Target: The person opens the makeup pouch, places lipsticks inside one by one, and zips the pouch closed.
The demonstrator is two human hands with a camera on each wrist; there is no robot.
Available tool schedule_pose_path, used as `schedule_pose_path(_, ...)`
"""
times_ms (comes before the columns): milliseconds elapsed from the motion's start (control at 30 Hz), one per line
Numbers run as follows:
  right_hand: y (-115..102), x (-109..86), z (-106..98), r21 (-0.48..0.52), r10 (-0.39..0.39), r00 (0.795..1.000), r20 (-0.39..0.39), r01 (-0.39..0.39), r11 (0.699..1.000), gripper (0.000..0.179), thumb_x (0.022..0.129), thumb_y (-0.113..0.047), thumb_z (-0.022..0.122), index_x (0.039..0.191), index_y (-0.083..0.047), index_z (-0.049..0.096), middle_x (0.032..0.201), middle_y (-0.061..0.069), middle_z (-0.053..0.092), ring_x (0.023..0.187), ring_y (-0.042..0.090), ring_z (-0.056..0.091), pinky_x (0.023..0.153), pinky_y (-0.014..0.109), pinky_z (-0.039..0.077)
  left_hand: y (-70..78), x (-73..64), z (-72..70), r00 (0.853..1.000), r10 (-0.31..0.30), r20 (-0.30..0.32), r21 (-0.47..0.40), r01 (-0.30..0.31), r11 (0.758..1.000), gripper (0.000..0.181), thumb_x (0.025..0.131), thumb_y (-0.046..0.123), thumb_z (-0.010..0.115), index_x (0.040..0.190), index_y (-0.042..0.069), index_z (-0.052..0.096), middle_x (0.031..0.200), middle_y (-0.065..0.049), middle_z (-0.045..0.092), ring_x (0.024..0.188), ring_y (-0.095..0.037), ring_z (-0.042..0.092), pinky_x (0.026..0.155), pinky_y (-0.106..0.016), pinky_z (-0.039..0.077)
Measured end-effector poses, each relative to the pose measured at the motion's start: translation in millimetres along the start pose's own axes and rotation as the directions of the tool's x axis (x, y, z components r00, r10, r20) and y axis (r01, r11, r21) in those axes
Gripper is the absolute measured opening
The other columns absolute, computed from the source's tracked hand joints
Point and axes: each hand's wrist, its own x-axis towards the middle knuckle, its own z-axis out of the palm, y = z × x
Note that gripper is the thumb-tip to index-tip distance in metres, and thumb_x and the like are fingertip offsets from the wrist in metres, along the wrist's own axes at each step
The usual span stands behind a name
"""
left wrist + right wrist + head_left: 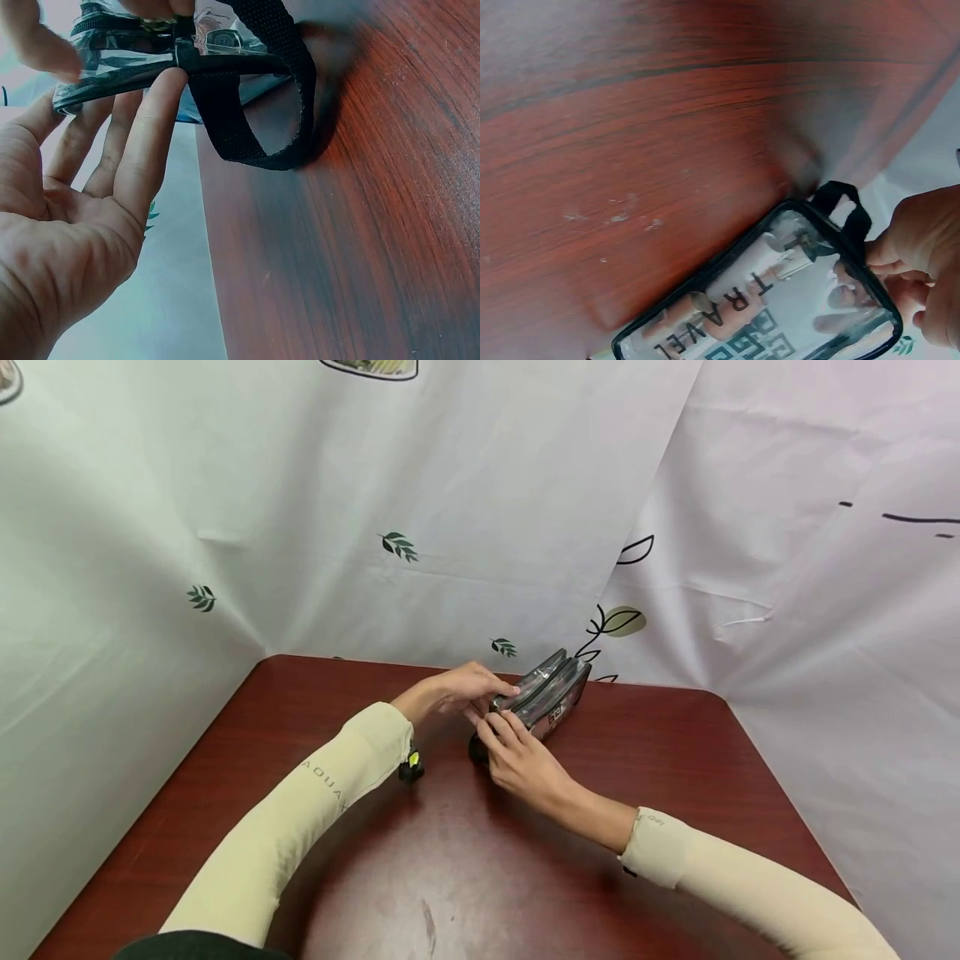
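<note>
A clear travel toiletry bag [564, 703] with black trim and a zipper along its top stands near the table's back edge. My left hand [463, 687] holds its near end, thumb at the top corner and long fingers along the far side. On the near side, my right hand [525, 768] grips the same end with bent fingertips close to the zipper's end; what they pinch is hidden. A black webbing loop [300, 90] hangs from this end. Through the clear side, lettered TRAVEL, pale bottles [739, 285] show in the right wrist view.
The reddish-brown wooden table [420, 877] has rounded back corners. White printed cloth [480, 527] hangs behind it and on both sides. Cream sleeves [300, 810] cover both forearms, and a small black device [411, 767] sits at the left wrist.
</note>
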Motion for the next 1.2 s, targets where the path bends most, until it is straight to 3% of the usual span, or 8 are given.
schedule_pose_path(233,10.3,-0.1,0.3,0.046,0.017,0.999,-0.030,-0.016,0.999,0.028,0.102,-0.033,0.070,0.118,-0.016,0.087,0.151,0.008,0.065,0.138,0.030,0.055,0.121,0.044,0.046,-3.5,-2.8,-0.8,0.999,0.020,0.041,0.005,-0.020,1.000,0.032,0.110,0.036,0.073,0.106,0.006,0.085,0.087,-0.004,0.080,0.079,-0.016,0.079,0.074,-0.036,0.069)
schedule_pose_path(400,33.1,1.7,3.0,0.355,0.157,0.984,-0.083,-0.118,0.927,0.024,0.102,-0.033,0.078,0.106,-0.010,0.080,0.147,0.014,0.069,0.136,0.036,0.059,0.116,0.053,0.049,-6.5,-9.9,-1.9,0.995,0.048,0.087,-0.010,-0.047,0.999,0.036,0.116,0.024,0.060,0.137,0.000,0.076,0.115,-0.011,0.081,0.093,-0.021,0.082,0.092,-0.049,0.070)
schedule_pose_path(467,46.1,2.8,5.6,0.511,0.254,0.967,-0.023,-0.207,0.835,0.021,0.104,-0.030,0.077,0.103,-0.009,0.076,0.145,0.018,0.069,0.135,0.041,0.060,0.114,0.059,0.051,-7.1,-13.2,-2.3,0.995,0.056,0.085,0.004,-0.057,0.998,0.036,0.116,0.022,0.059,0.142,0.000,0.072,0.122,-0.012,0.079,0.097,-0.023,0.083,0.098,-0.054,0.068)
schedule_pose_path(533,62.1,3.5,11.8,0.640,0.353,0.929,0.112,-0.339,0.689,0.021,0.106,-0.028,0.074,0.106,-0.007,0.074,0.148,0.023,0.067,0.137,0.046,0.058,0.116,0.066,0.048,-7.3,-16.0,-2.4,0.995,0.061,0.078,0.027,-0.063,0.998,0.037,0.113,0.023,0.065,0.142,0.001,0.069,0.126,-0.012,0.077,0.101,-0.026,0.083,0.103,-0.056,0.066)
schedule_pose_path(667,99.5,-2.4,36.5,0.722,0.487,0.753,0.442,-0.621,0.304,0.026,0.112,-0.030,0.066,0.115,-0.005,0.072,0.163,0.028,0.056,0.150,0.053,0.047,0.127,0.074,0.035,-8.1,-19.9,-1.7,0.995,0.068,0.068,0.050,-0.072,0.996,0.035,0.108,0.025,0.074,0.133,0.002,0.068,0.122,-0.008,0.074,0.106,-0.029,0.082,0.104,-0.057,0.065)
schedule_pose_path(767,124.4,-13.5,62.0,0.672,0.510,0.624,0.592,-0.732,0.116,0.039,0.115,-0.033,0.058,0.134,-0.002,0.069,0.171,0.030,0.046,0.153,0.055,0.047,0.128,0.073,0.035,-9.7,-21.1,-0.2,0.994,0.081,0.068,0.045,-0.084,0.995,0.028,0.109,0.021,0.073,0.128,0.002,0.068,0.119,-0.008,0.073,0.104,-0.028,0.082,0.102,-0.054,0.067)
schedule_pose_path(900,141.0,-28.6,87.1,0.614,0.457,0.564,0.687,-0.788,0.048,0.057,0.119,-0.036,0.049,0.162,0.000,0.054,0.169,0.034,0.048,0.149,0.055,0.055,0.123,0.070,0.045,-9.8,-21.9,1.9,0.992,0.104,0.078,0.028,-0.106,0.994,0.027,0.110,0.017,0.071,0.130,0.000,0.067,0.122,-0.009,0.072,0.105,-0.027,0.081,0.101,-0.053,0.067)
schedule_pose_path(1200,133.0,-41.6,87.7,0.605,0.394,0.544,0.741,-0.796,-0.038,0.062,0.121,-0.042,0.042,0.164,0.001,0.052,0.158,0.033,0.062,0.148,0.051,0.059,0.123,0.066,0.046,3.1,-23.2,-11.6,0.996,0.085,-0.040,0.097,-0.081,0.992,0.039,0.114,0.017,0.067,0.148,-0.002,0.068,0.134,-0.021,0.073,0.115,-0.036,0.082,0.100,-0.053,0.067)
